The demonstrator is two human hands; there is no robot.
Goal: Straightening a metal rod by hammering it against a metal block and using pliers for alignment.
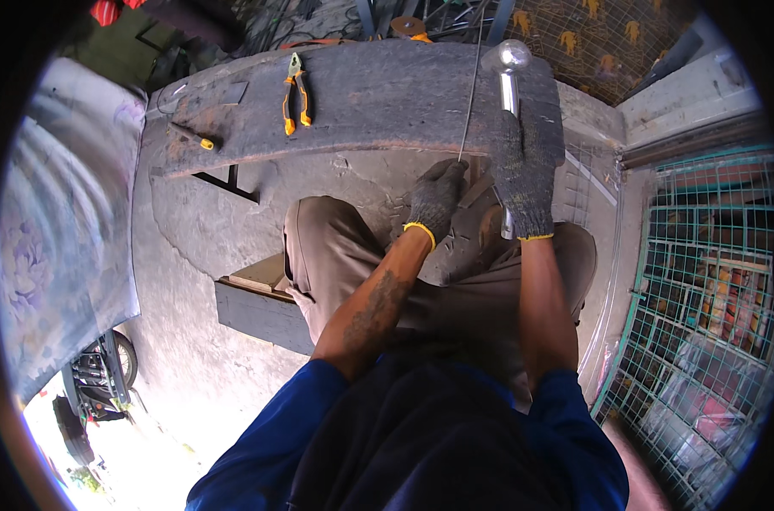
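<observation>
Head view, left hand (435, 198) fingers pinching thin grey rod (470, 89), right hand (523, 175) gripping shiny ball-topped steel post (509, 72)

Lower end of shiny metal tube (509, 85) behind gloved right hand (523, 175).

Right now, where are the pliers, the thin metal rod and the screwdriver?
pliers (296, 94), head view, on the orange handles.
thin metal rod (472, 85), head view, mid-length above the left hand.
screwdriver (192, 137), head view, on its dark shaft near the yellow handle.
</observation>
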